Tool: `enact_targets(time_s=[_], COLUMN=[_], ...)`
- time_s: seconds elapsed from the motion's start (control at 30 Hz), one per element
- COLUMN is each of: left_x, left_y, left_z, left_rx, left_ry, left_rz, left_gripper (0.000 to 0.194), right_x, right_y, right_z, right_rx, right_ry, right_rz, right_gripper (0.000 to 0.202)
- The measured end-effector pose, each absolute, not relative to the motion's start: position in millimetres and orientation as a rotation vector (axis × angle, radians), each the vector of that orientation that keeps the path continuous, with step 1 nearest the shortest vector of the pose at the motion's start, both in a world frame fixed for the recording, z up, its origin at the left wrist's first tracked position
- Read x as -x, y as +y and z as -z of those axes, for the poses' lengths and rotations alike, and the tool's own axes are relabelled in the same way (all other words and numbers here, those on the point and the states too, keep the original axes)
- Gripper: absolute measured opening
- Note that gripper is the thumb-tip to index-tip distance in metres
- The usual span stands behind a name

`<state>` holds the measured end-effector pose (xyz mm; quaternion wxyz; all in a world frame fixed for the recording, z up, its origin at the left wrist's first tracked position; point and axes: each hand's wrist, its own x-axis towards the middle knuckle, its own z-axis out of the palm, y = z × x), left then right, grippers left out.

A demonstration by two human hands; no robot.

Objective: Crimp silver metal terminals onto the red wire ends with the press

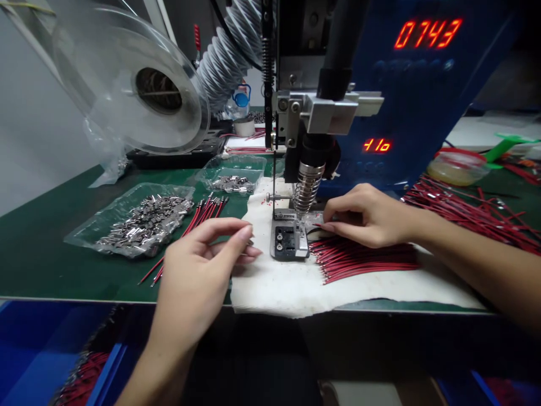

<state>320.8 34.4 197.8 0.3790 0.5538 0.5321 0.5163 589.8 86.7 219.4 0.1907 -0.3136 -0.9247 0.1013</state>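
My left hand (207, 254) is raised over the cloth's left edge, thumb and fingers pinched together; a small bit of something shows below the fingertips, too small to name. My right hand (363, 217) pinches the end of a red wire just right of the machine's small black fixture (285, 242). Beneath that hand a row of red wires (363, 265) lies side by side on the white cloth (279, 293). The spring-wrapped tip (306, 189) of the machine stands directly above the fixture. Left of my left hand, more red wires (207, 210) lie in a bundle.
A clear tray of metal parts (147, 225) sits on the green table (42, 254), with a smaller tray (232, 180) behind. A large clear reel (131, 84) stands back left. The blue machine (380, 101) rises behind. Loose red wires (473, 208) lie at right.
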Motion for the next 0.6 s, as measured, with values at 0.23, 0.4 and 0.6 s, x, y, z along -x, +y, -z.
enact_targets(time_s=[0.23, 0.4, 0.6], left_x=[-333.7, -334.6, -346.0], left_y=[43.7, 45.0, 44.3], left_z=[-186.2, -188.3, -188.9], left_rx=[-1.22, -1.271, -1.233], left_ry=[1.074, 1.12, 1.098], left_rz=[-1.291, -1.263, -1.336], left_gripper=[0.026, 0.033, 0.024], right_x=[-589.8, -591.1, -586.6], right_y=[87.1, 87.5, 81.3], right_z=[-219.2, -217.6, -218.0], right_rx=[0.851, 0.838, 0.713], right_ry=[-2.594, -2.583, -2.557], right_rz=[-0.288, -0.29, -0.236], right_gripper=[0.013, 0.011, 0.01])
